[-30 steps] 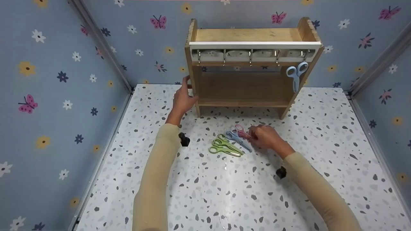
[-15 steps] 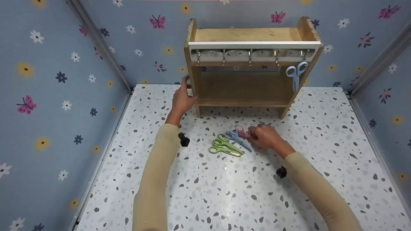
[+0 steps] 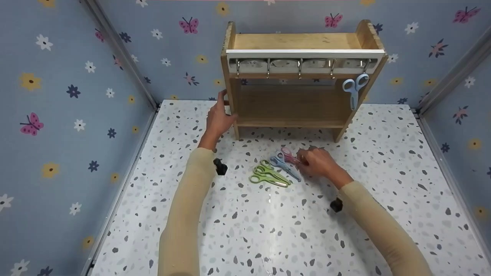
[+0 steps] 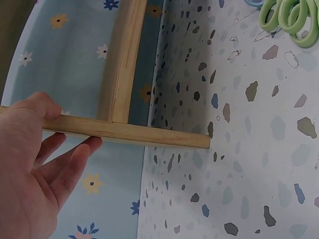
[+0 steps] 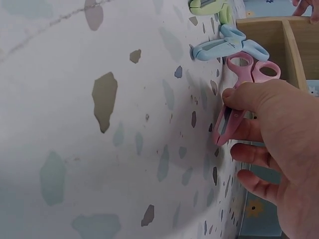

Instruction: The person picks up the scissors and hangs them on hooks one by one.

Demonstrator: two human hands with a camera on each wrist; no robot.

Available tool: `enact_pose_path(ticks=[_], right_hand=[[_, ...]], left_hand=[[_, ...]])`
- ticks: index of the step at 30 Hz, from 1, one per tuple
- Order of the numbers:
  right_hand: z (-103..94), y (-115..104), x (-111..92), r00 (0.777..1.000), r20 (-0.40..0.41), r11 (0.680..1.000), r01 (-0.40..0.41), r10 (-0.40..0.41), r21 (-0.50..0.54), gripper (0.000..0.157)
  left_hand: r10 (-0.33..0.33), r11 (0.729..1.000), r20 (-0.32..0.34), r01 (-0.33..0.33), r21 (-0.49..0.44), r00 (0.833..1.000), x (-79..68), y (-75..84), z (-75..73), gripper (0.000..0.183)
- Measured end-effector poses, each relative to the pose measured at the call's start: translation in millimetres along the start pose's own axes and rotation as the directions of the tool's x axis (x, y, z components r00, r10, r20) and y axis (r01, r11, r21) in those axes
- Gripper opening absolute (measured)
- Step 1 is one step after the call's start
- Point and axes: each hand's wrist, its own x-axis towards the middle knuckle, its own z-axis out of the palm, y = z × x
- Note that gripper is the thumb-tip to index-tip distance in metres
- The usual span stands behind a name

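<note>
My left hand point(image 3: 219, 117) grips the left side panel of a wooden shelf rack point(image 3: 291, 122), the thumb on one face and fingers on the other in the left wrist view. My right hand point(image 3: 317, 162) pinches a pair of pink scissors point(image 5: 240, 74) by the blades between thumb and fingers; their handle loops point toward the rack. Right beside lie light blue scissors point(image 3: 284, 167) on the table. Green scissors point(image 3: 268, 180), overlapping more green handles, lie left of them. Another pair of light blue scissors point(image 3: 355, 90) hangs from the rack's rightmost hook.
A metal hook rail point(image 3: 284, 64) with several hooks runs along the rack's upper front. The rack stands at the back of a speckled white table point(image 3: 245, 230). Flower-patterned walls point(image 3: 76, 153) enclose the left, back and right sides.
The pink scissors' handles have shifted very slightly toward the rack in the right hand. The left hand keeps its place on the side panel.
</note>
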Motion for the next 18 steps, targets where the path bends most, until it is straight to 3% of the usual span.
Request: enact_pose_path(ticks=[18], right_hand=[[-5.8,2.8,-3.2,1.0,-0.009,1.0,-0.014,0.015,0.017,0.017]], left_hand=[[-0.031,0.999,0.004,0.031,-0.013,1.0,-1.0,0.4,-0.4,0.086]])
